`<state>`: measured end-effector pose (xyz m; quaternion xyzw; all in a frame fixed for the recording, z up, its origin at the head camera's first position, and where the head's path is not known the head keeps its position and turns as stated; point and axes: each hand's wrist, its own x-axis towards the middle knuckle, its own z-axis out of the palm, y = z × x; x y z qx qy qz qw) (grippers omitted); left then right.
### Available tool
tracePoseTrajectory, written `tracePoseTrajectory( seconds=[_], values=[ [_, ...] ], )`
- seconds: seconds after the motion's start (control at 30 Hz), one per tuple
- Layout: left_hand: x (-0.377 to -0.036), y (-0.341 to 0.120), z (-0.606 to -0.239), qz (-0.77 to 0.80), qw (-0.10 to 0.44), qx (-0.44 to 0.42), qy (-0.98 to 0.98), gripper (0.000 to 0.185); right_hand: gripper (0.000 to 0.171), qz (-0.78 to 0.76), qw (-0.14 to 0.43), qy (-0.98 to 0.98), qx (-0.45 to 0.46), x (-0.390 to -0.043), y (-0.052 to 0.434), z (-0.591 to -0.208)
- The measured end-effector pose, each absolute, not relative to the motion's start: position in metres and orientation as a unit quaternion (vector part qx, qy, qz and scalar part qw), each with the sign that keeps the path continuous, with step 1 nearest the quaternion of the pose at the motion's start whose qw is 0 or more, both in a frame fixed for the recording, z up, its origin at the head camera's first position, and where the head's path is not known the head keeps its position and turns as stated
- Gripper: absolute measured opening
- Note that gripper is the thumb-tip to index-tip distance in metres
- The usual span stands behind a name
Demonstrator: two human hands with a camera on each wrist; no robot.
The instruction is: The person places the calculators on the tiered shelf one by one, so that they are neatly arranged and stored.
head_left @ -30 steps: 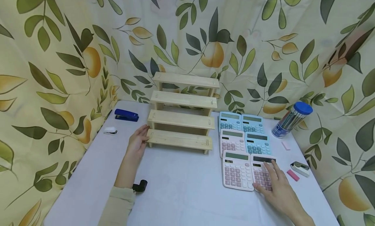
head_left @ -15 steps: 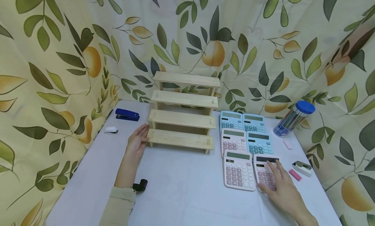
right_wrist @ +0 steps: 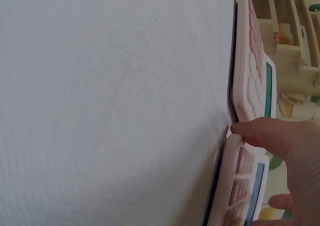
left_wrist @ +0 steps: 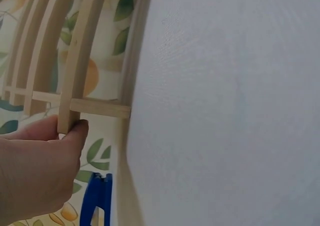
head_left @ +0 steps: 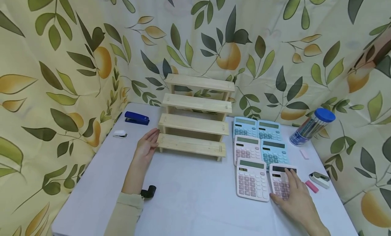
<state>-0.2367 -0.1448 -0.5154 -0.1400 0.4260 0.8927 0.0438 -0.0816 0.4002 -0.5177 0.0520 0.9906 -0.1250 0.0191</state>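
Note:
A light wooden stand (head_left: 195,124) with several stepped shelves is at the back centre. My left hand (head_left: 146,149) pinches the left end of its lowest shelf (left_wrist: 79,66), thumb on one face and fingers on the other. To the right, my right hand (head_left: 296,198) spans a pink calculator (head_left: 279,185), thumb at its left edge and fingertips over its upper right part. A narrow gap separates it from another pink calculator (head_left: 252,180) on its left. In the right wrist view, the thumb (right_wrist: 262,132) lies at that gap.
Behind them lie a third pink calculator (head_left: 246,149) and several blue ones (head_left: 274,152). A blue-lidded pencil tub (head_left: 311,127), two pink erasers (head_left: 312,186) and a white-and-dark stapler (head_left: 319,180) are at right. At left are a blue stapler (head_left: 136,118) and a small white item (head_left: 120,134).
My right hand has drawn the pink calculator slightly right, widening the gap to the one beside it. The left hand keeps its place on the shelf. The head view has turned slightly left.

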Motion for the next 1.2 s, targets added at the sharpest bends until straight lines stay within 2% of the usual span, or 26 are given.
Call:
tracePoseTrajectory(
  seconds=[0.53, 0.73, 1.2],
  values=[
    [-0.237, -0.145, -0.516, 0.891, 0.047, -0.141, 0.428, 0.078, 0.119, -0.15, -0.001, 0.984, 0.094, -0.085, 0.398, -0.52],
    [-0.237, -0.147, -0.516, 0.89, 0.05, -0.136, 0.433, 0.077, 0.113, -0.147, -0.027, 0.985, 0.085, -0.081, 0.397, -0.519],
    [-0.236, -0.146, -0.516, 0.893, 0.046, -0.142, 0.424, 0.078, 0.11, -0.155, -0.066, 0.983, 0.067, -0.082, 0.388, -0.495]
  ],
)
